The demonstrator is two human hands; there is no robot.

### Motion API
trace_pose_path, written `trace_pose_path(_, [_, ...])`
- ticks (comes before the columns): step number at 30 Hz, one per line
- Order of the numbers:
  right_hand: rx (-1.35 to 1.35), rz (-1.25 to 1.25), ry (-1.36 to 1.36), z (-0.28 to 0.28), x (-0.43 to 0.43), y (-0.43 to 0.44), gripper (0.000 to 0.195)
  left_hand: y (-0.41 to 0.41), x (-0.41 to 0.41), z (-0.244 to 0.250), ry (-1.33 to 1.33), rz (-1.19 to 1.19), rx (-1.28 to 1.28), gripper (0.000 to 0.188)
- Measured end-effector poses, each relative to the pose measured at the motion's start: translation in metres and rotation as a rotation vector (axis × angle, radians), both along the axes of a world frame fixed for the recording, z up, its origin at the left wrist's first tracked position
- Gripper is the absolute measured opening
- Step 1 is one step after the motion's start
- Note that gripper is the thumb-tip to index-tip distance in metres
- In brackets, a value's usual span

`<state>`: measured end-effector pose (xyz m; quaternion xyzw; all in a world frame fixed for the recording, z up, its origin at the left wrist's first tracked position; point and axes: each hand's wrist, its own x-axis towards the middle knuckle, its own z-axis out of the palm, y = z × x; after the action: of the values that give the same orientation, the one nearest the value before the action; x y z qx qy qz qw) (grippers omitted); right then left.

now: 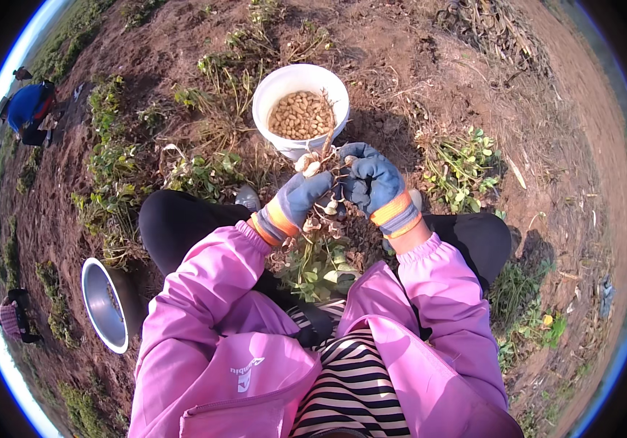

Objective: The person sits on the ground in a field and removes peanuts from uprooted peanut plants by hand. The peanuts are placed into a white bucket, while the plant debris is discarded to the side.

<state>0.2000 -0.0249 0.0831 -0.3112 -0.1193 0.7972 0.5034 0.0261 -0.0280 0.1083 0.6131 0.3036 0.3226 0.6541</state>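
Both of my hands wear blue-grey work gloves with orange cuffs. My left hand (302, 198) is closed around the root end of a peanut plant (313, 263), whose leaves hang down between my legs. Pale peanut pods (308, 164) cluster at its fingertips, and more dangle below the glove. My right hand (369, 178) has its fingers curled at the same roots, touching a pod beside its fingertips; whether it grips anything firmly is hidden. Just beyond both hands stands a white plastic bucket (265, 117), partly filled with peanuts (299, 115).
A metal basin (106, 315) with a few peanuts lies tilted at the left. Peanut plants (461, 169) grow or lie on the brown soil on both sides. Two people, one in blue (26, 107) and one in a checked top (11, 319), are far left.
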Motion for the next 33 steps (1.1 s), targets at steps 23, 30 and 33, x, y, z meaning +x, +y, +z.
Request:
trace_pose_path(23, [0.517,-0.455,-1.207,-0.004,0.040,0.084,0.024,0.000,0.010,-0.014,0.228,0.229,-0.051,0.022])
trace_pose_path(30, [1.143,-0.218,-1.573,0.072,0.007,-0.009,0.026,0.001,0.009,0.002,0.536,0.248,-0.018,0.029])
trace_pose_path(33, [1.228,0.070,-1.556,0.063,-0.002,-0.014,0.038,0.004,0.012,-0.011,0.545,0.220,-0.020,0.030])
